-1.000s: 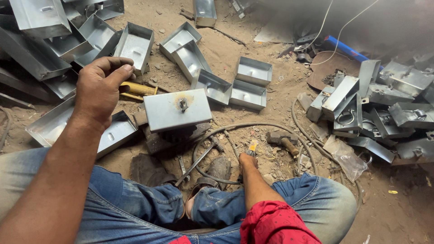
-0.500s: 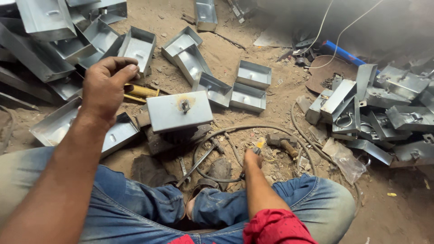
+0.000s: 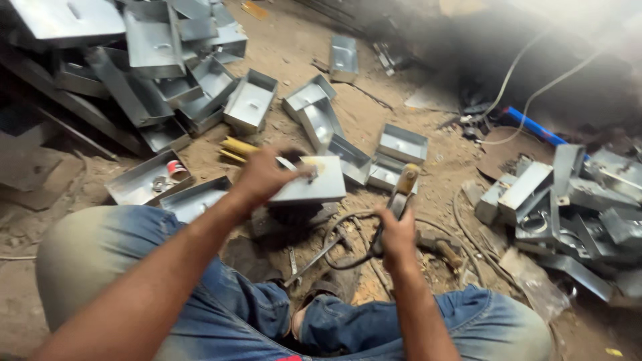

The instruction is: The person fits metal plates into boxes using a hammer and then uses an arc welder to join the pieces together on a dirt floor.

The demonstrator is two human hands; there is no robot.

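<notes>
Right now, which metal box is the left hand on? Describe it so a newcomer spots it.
Start at the big heap of grey sheet-metal trays at upper left, then drop to the dirt floor between the knees. The box lies face-down under the left hand; unlike the open trays around it, it shows a flat back.

A grey sheet-metal box (image 3: 309,182) lies open side down, beside an upright, cabled welding holder (image 3: 400,194).

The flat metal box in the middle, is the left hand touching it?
Touching. The head view shows the left hand lying over the near-left part of the flat metal box, its fingers pressed on the top face with no gap.
</notes>
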